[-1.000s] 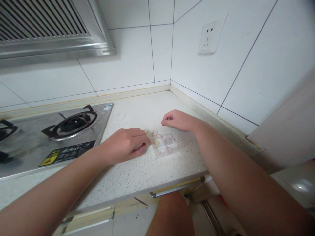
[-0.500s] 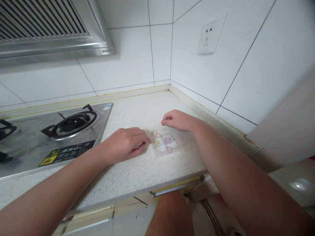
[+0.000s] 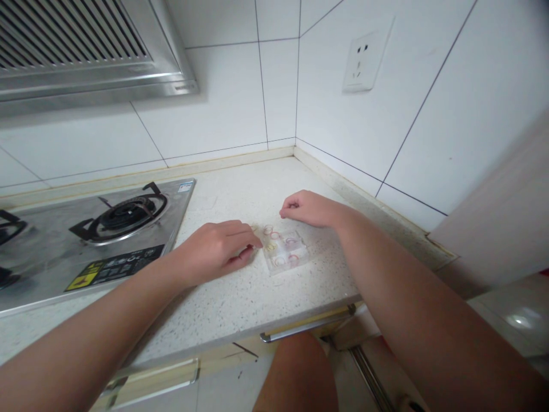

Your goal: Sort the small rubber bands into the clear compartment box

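The counter is filling mid-frame. The left hand is pinching its fingertips together at the left edge of the clear tray. The right hand is curling closed just above, contents hidden. The rings are looking light and springy, best pinched by the rim.

The counter is bare behind both hands as far as the corner of the walls, and bare in front of them to its near edge. The stove, with its raised grate, bounds it on the left, under the hood. The tray is hemmed by the left hand at its left edge and the right hand just behind; its right and near sides are open.
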Available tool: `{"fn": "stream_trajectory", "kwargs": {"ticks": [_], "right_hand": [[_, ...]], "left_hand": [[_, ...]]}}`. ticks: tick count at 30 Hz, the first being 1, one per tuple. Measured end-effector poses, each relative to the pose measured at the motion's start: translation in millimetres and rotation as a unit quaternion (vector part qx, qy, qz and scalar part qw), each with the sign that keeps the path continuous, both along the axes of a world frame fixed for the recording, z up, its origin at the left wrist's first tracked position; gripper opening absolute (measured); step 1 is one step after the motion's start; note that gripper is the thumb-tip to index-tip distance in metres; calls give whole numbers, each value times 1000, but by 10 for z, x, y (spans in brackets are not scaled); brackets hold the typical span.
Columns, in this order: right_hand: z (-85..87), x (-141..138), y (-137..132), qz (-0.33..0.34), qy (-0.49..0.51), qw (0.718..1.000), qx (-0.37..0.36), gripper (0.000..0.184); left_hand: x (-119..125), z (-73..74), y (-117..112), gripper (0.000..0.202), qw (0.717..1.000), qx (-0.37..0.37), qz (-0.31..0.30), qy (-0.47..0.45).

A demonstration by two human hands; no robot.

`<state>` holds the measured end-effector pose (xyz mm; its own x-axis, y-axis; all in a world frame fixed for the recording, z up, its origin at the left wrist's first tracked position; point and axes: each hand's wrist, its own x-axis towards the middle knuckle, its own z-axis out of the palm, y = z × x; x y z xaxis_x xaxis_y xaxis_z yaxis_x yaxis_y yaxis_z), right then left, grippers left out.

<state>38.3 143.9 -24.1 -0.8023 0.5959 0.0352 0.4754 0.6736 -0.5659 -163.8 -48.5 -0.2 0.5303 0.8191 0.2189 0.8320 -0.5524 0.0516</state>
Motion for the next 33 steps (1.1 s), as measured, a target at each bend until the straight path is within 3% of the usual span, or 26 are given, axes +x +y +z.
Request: {"fn": "stream_trajectory", "kwargs": {"ticks": [33], "right_hand": [[53,20,-38,14,-19,1000,3,35]], "left_hand": [[3,16,-37,17,1000,-19,-3,5]]}}
